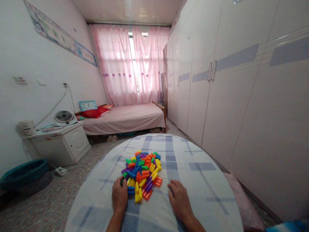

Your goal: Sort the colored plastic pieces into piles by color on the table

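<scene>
A heap of small plastic building blocks (141, 167) in orange, yellow, blue, green and purple lies on the round table (198, 193). At the heap's near left edge is my left hand (120, 195), its thumb and forefinger closed around a green plastic block (122, 181), which is mostly hidden by the fingers. Blue and yellow blocks lie just right of that thumb. My right hand (180, 199) rests on the cloth to the right of the heap, apart from it. Its fingers are slightly bent and spread, holding nothing. Nearest to it are flat orange blocks (158, 181).
A white checked cloth covers the table. Tall white wardrobes (224, 106) line the right side. Behind stands a bed (130, 117) with a pink cover. To the left are a white cabinet (74, 145) carrying a small fan (64, 117), and a teal-rimmed bin (25, 172).
</scene>
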Tool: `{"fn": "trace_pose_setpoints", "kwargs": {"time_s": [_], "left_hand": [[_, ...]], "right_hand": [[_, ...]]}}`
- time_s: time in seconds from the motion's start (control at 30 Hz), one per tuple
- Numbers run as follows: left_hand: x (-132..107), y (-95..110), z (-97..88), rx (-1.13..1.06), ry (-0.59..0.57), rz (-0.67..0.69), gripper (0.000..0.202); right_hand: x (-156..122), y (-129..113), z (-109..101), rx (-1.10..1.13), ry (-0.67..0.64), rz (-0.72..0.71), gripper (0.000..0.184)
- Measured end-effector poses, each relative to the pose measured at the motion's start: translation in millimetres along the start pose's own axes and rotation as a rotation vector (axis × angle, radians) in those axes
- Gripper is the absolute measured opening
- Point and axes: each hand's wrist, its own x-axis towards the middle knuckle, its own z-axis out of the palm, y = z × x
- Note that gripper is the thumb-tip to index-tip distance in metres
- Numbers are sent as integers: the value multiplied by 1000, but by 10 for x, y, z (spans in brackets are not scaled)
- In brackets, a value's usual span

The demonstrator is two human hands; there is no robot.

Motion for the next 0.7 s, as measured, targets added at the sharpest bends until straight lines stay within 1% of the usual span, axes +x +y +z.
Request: {"fn": "trace_pose_setpoints", "kwargs": {"time_s": [0.27,0.4,0.57,0.7], "left_hand": [[0,24,-18,-21,8,-1,46],[2,34,-20,-22,7,1,48],[4,36,-20,-27,12,7,46],[-2,35,-22,-31,9,10,47]], "right_hand": [[5,30,27,-5,6,-10,32],[6,19,12,-3,1,-11,32],[2,-12,-19,0,-5,1,32],[-1,6,4,-6,8,-6,32]]}}
